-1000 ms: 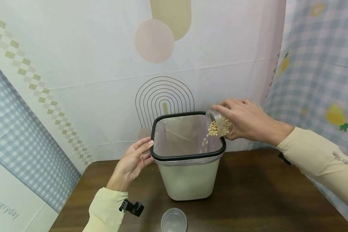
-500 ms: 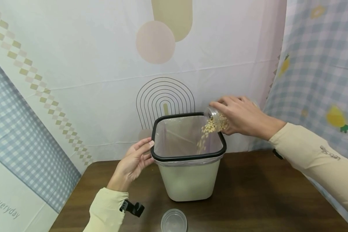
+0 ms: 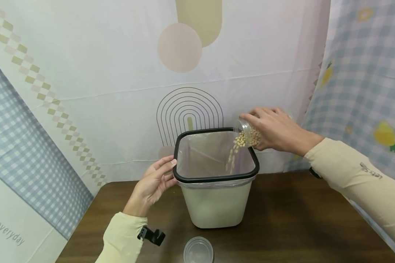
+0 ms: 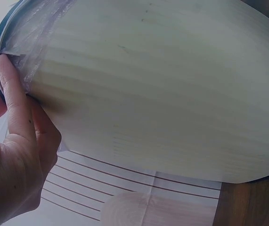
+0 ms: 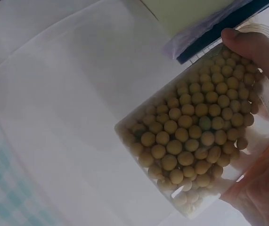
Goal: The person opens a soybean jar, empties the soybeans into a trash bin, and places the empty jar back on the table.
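A pale trash bin (image 3: 217,206) with a black rim and a clear liner (image 3: 200,153) stands on the table. At its left side my left hand (image 3: 151,184) pinches the rim, thumb on top and fingers beneath. Over the right part of the rim, my right hand (image 3: 276,129) grips a clear plastic jar (image 5: 195,117), tilted mouth-down to the left. Soybeans (image 5: 186,136) fill much of the jar, and a thin stream of them falls into the bin. Where they land is hidden by the front wall.
A round clear lid (image 3: 198,250) lies on the brown table (image 3: 299,219) in front of the bin. Patterned cloth (image 3: 118,120) hangs close behind the table, with blue checked cloth (image 3: 358,91) on the right side.
Soybeans keep falling from the jar; the stream was thicker half a second ago. My right hand has come slightly left and up since one second ago. The left hand stays on the rim.
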The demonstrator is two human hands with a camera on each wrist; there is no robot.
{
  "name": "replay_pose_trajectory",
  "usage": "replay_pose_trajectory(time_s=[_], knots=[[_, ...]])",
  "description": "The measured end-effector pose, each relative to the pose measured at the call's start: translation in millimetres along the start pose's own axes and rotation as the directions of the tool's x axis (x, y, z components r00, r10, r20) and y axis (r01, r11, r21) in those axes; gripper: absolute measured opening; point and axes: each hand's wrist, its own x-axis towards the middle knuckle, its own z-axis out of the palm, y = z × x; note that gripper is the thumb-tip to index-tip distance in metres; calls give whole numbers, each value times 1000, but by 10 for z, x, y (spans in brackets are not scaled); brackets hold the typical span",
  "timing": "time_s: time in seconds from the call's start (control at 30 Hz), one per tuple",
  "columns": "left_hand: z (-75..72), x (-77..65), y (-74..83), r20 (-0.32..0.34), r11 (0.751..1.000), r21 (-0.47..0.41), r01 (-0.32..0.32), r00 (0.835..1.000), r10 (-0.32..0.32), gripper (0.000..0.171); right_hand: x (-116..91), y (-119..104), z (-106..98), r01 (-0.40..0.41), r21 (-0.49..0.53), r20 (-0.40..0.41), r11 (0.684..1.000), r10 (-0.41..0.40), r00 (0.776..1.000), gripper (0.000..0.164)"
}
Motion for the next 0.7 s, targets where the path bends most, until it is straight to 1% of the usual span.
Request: replay_pose_trajectory(time_s=[0.13,0.43,0.7], knots=[[-2,-4,-3,3,1000,-5,0,1000,0,42,-6,-58,-40,0,0,6,1000,0,1000,103],[-14,-6,17,3,1000,10,-14,1000,14,44,6,-260,-157,37,-14,12,999,-37,999,104],[-3,-2,-10,11,1000,0,-14,1000,14,42,-21,-297,-161,39,-18,8,999,-39,999,103]])
